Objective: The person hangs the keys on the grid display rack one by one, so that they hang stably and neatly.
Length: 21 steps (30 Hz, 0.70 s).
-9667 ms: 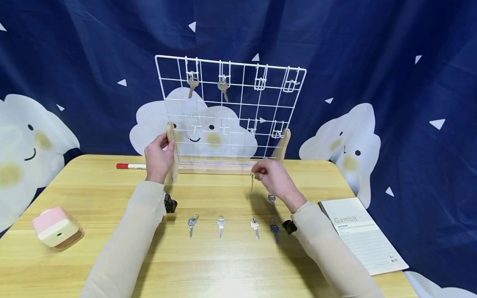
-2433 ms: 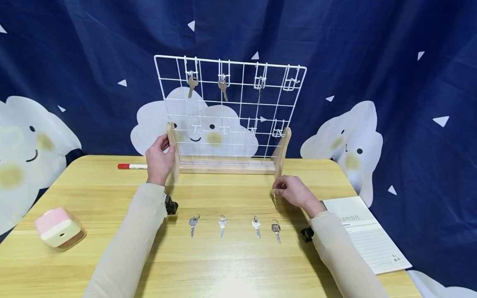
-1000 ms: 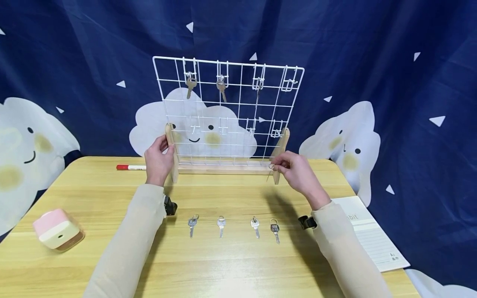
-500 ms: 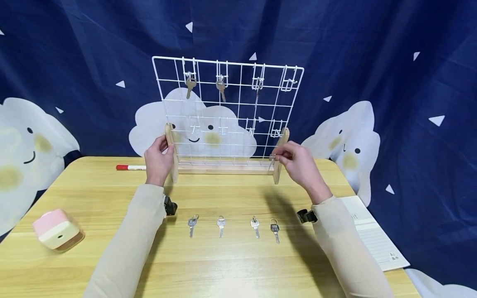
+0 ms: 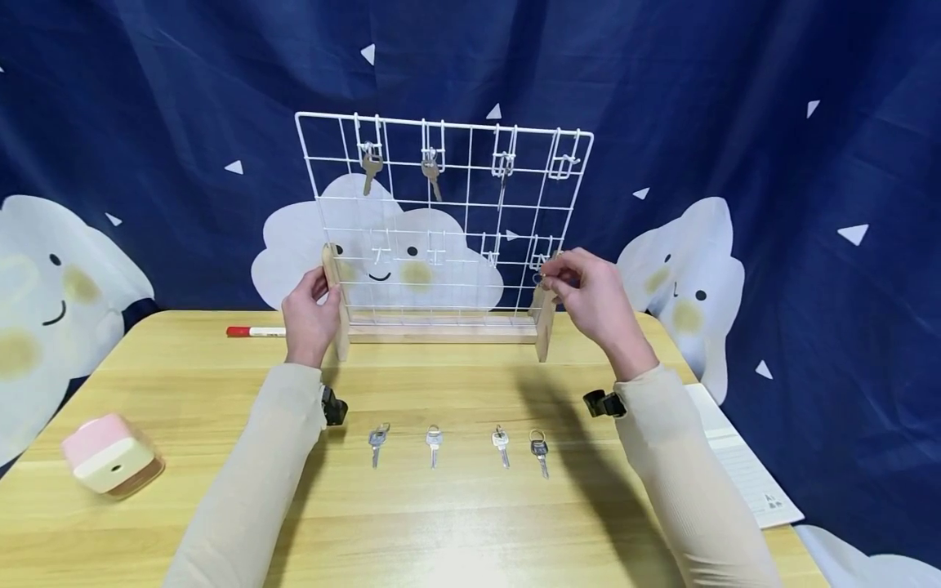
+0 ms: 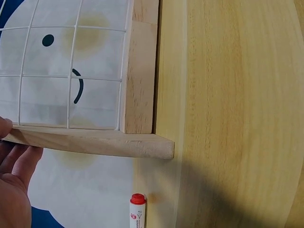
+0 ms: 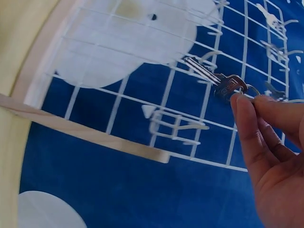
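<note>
My left hand [image 5: 309, 322] holds the left wooden upright [image 6: 90, 143] of a stand, thumb on one side and fingers on the other. The stand carries a white wire grid [image 5: 470, 126] fitted with two rows of hooks. Raised near the lower right hook [image 5: 540, 260], my right hand [image 5: 597, 298] pinches a metal key [image 7: 223, 88] by its ring between thumb and forefinger. On the upper row hang a left key [image 5: 372, 166], a second key [image 5: 431, 170] and a third key [image 5: 503, 170] seen edge-on. The upper right hook [image 5: 564, 167] bears no key.
Several keys lie in a row on the table, from a left key [image 5: 377, 439] to a dark-headed key [image 5: 540, 449]. A red-capped marker [image 5: 257, 331] lies behind my left hand. A pink and cream box [image 5: 110, 457] stands left; a notebook [image 5: 757, 474] lies right, partly behind my sleeve.
A third key now hangs on the upper row. My right hand has taken another key from the table and raised it up along the stand's right side. My left hand keeps its hold.
</note>
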Available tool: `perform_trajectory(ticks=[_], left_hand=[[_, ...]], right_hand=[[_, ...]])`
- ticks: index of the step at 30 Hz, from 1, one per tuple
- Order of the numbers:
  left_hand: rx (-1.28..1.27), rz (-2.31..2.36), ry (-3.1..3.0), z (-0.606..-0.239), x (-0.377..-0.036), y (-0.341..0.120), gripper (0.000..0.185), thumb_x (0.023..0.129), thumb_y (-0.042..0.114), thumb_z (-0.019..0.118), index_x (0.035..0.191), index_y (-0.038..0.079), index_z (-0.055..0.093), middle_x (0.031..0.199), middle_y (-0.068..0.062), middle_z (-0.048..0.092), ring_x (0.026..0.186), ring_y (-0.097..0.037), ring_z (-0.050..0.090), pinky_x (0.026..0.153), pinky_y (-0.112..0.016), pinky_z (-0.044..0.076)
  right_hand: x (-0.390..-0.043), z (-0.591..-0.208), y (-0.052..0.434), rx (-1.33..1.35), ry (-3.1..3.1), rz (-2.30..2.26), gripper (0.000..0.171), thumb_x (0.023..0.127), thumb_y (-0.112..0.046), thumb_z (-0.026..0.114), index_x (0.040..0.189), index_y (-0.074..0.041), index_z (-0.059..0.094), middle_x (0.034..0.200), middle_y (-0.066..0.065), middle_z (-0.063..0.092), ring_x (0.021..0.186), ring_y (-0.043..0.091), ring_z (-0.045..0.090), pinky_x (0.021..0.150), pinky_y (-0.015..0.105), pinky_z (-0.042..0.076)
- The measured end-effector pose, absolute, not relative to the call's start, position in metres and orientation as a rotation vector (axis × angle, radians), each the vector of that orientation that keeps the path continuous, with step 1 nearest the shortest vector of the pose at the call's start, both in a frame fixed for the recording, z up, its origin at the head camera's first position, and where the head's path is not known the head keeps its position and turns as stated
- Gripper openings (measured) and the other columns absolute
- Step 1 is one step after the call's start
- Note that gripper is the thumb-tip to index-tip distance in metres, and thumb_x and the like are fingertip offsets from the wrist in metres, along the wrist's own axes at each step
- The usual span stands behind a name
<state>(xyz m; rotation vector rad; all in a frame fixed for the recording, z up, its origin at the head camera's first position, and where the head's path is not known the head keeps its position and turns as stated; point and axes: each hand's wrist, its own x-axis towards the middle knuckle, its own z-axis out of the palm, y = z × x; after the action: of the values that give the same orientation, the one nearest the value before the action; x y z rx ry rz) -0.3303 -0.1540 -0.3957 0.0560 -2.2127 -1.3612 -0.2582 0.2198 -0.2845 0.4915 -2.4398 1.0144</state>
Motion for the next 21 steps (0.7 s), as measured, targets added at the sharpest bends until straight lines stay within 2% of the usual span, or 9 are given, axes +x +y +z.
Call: perform_trajectory(ticks=[11,21], left_hand=[[0.066,-1.362,-2.223,-0.396,-0.329,-0.154,0.039,0.097,0.006,0.059,0.136,0.000,0.056,0.129,-0.020,0.060,0.118,-0.029,0.059,0.101,-0.035,0.048],[0.074,-1.370,-2.229,-0.395,-0.329,-0.154,0.039,0.098,0.007,0.059,0.136,0.001,0.056,0.130,-0.019,0.060,0.119,-0.028,0.058,0.101,-0.035,0.048]], right_hand=[[-0.260,-0.254,0.214,0.470,-2.337,1.037,0.009,0.090,0.003,0.068,0.098,0.001,0.072,0.090,0.009,0.066,0.071,0.021,0.065,0.063,0.021,0.055],[-0.267,-0.242,0.213,0.345,-2.223,1.112,0.009,0.090,-0.001,0.070,0.099,0.000,0.074,0.094,0.006,0.066,0.077,0.010,0.064,0.070,0.018,0.055]])
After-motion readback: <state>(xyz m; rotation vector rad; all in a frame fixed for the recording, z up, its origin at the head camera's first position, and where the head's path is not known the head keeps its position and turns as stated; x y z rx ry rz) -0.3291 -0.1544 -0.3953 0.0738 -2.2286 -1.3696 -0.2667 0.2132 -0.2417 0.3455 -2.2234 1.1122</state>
